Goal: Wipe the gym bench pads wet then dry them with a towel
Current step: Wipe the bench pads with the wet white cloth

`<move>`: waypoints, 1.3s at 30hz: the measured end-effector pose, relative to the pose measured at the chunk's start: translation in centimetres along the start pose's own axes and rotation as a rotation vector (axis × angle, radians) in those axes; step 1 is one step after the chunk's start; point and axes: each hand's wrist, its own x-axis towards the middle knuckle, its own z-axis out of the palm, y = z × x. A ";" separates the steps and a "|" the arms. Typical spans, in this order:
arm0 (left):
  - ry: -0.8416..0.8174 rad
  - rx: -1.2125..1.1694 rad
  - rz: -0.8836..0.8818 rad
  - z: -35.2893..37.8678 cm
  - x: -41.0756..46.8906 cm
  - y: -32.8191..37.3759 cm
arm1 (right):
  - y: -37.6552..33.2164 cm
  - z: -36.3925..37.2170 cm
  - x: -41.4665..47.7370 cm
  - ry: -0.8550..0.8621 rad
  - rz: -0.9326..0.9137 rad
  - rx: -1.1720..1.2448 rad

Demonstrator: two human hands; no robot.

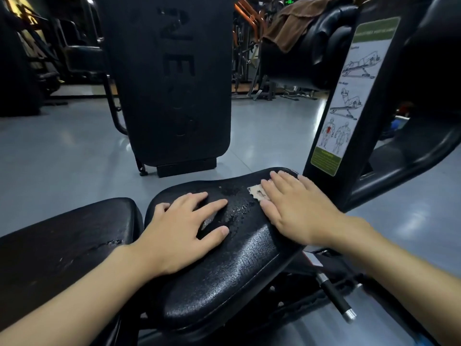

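The black seat pad (237, 270) sits low in the view, toward 6 o'clock. The left hand (182, 228) lies flat on it, fingers spread and straight, holding nothing. At 2 o'clock from it the right hand (296, 208) presses a small pale wipe (258, 193) onto the pad's far end, fingers straight and together. Water beads (239, 208) glisten between the hands. The longer back pad (62, 240) lies at 8 o'clock. A brown towel (291, 23) is draped over a roller pad (321, 38) at 1 o'clock, well away.

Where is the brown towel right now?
Head view, upper right: the brown towel hangs draped over a black roller pad, just left of the exercise placard.
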 end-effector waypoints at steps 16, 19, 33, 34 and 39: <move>0.055 -0.058 -0.009 0.7 -0.2 -0.4 | -0.9 0.5 -1.0 0.073 -0.088 -0.017; 0.065 -0.077 -0.009 0.2 -0.3 -0.1 | -1.1 1.6 -4.6 0.149 -0.095 -0.054; 0.048 -0.146 -0.016 1.0 -3.2 -2.6 | -3.1 -0.1 9.4 -0.138 -0.060 0.038; 0.053 -0.151 -0.016 1.1 -3.2 -2.7 | -3.5 -0.2 10.4 -0.170 -0.057 0.037; 0.068 -0.141 -0.009 1.3 -3.2 -2.9 | -3.5 0.2 9.8 -0.140 -0.101 0.015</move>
